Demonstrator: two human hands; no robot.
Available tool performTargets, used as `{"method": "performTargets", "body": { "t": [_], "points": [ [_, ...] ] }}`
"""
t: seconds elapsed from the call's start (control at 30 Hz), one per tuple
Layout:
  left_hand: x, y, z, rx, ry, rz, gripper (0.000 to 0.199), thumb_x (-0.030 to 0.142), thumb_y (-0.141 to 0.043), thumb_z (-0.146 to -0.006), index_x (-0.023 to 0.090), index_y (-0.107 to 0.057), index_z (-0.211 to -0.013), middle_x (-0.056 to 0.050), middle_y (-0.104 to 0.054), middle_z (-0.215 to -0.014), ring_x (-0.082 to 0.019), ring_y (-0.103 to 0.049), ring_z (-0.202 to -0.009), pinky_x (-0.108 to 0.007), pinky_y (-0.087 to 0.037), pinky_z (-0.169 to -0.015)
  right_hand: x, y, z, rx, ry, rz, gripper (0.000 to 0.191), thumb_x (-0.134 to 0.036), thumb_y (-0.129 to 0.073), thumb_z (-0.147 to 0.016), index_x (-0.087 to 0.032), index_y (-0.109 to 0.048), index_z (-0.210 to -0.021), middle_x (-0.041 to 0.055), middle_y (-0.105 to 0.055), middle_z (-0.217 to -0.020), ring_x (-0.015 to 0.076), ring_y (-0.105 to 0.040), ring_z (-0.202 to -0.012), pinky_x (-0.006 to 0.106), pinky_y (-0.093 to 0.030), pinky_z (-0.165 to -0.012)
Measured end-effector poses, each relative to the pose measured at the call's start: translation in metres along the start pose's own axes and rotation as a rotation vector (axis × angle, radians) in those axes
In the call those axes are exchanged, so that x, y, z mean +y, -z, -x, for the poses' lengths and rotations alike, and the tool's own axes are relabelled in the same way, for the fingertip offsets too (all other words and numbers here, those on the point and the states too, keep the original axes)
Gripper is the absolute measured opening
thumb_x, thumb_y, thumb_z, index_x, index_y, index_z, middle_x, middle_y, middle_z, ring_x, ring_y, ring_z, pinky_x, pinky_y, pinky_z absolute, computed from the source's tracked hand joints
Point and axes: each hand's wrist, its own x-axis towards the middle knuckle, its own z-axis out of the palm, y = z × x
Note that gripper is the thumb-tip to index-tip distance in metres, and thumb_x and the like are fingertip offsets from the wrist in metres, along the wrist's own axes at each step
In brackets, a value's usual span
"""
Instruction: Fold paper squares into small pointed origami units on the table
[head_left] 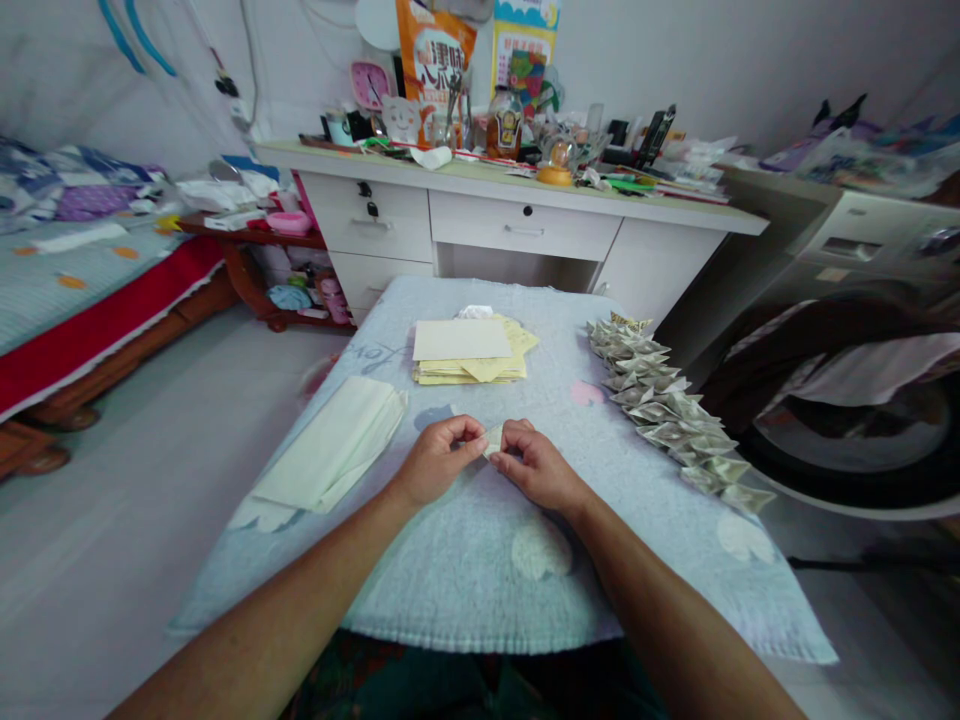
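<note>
Between my two hands is a small piece of folded paper (493, 440), pale and partly hidden by my fingers. My left hand (442, 458) pinches its left side between thumb and fingertips. On the other side, my right hand (541, 467) pinches its right edge, fingers curled. Both hands are just above the cloth-covered table (480, 560). Beyond them lies a stack of yellowish paper sheets (469, 372) with a white card (461, 340) on top. To the right, several folded paper pieces (667, 410) with pointed tips stand in rows.
A folded pale green cloth or paper bundle (330, 445) lies at the table's left. Behind stands a white desk (480, 215) crowded with jars, bags and papers. A washing machine (847, 400) is at the right, a bed (97, 270) at the left.
</note>
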Motion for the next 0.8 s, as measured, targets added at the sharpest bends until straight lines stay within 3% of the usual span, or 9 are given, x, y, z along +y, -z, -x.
{"method": "performTargets", "body": {
  "t": [0.37, 0.8],
  "points": [
    [-0.0085, 0.0016, -0.0003, 0.039, 0.003, 0.140, 0.018, 0.031, -0.063, -0.079, 0.015, -0.058, -0.078, 0.002, -0.054, -0.069, -0.010, -0.049, -0.066, -0.022, -0.039, -0.065, -0.0008, 0.0002, -0.0002, -0.040, 0.042, 0.003, 0.038, -0.051, -0.049, -0.090, -0.019, -0.051, -0.069, -0.0001, -0.052, -0.073, 0.0160, -0.047, -0.076, 0.032, -0.034, -0.079],
    [-0.0033, 0.0030, 0.0017, -0.029, 0.001, 0.026, 0.020, 0.033, -0.061, -0.081, 0.014, -0.061, -0.076, 0.001, -0.058, -0.070, -0.012, -0.051, -0.068, -0.023, -0.040, -0.065, 0.0001, 0.0029, 0.0000, 0.053, -0.041, -0.018, 0.030, -0.043, -0.056, -0.088, -0.019, -0.054, -0.070, 0.0004, -0.055, -0.075, 0.0163, -0.049, -0.079, 0.031, -0.034, -0.079]
  ]
}}
